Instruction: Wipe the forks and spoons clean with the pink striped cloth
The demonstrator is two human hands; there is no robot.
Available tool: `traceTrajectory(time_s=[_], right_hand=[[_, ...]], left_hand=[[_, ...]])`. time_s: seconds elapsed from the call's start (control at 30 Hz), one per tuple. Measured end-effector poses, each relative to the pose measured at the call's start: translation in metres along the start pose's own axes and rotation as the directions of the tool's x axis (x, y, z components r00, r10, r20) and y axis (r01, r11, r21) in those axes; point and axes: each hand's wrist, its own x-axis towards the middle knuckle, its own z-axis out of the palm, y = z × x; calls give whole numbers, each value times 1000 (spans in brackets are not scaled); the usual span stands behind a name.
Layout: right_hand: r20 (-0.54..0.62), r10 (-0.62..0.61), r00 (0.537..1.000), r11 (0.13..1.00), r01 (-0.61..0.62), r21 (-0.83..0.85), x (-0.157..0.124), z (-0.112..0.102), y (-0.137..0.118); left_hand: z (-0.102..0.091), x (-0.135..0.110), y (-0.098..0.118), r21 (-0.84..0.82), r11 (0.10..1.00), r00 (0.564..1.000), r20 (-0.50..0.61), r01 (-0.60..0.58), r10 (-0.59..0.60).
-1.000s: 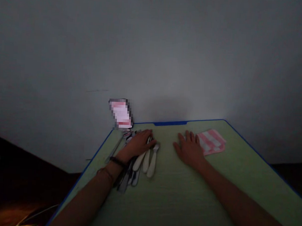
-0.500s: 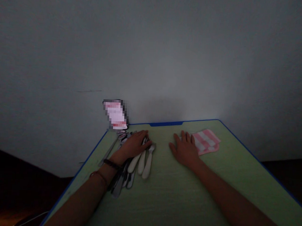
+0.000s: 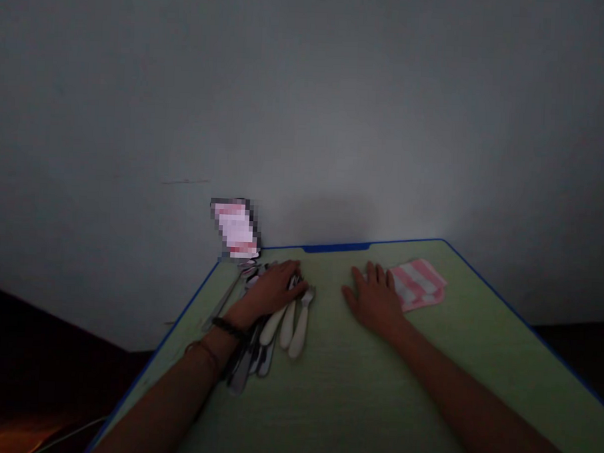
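Note:
My left hand (image 3: 275, 285) lies over a spread of cutlery, fingers stretched out and hiding part of it. Forks with cream handles (image 3: 299, 330) poke out at its right side. Below the wrist show several metal handles (image 3: 239, 377), and a long-handled spoon (image 3: 222, 302) lies to the left. My right hand (image 3: 376, 300) rests flat with its fingers spread, touching or partly covering the left end of a pink and white checked cloth (image 3: 422, 285). Nothing is gripped by either hand.
Both arms rest over a pale green table (image 3: 334, 408) with a blue edge. A lit phone (image 3: 238, 229), its screen blurred out, leans at the far left corner. The grey wall (image 3: 336, 121) rises directly behind the table.
The whole view has shifted slightly, so everything appears a little further right. Hands, cutlery and cloth keep their places relative to one another.

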Motion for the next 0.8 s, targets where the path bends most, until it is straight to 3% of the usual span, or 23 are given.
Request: traceTrajectory(time_s=[0.8], right_hand=[[14, 4, 1000, 1000, -4, -8, -1, -2, -1]], left_hand=[[-3, 0, 3, -16, 1000, 1000, 1, 5, -5]])
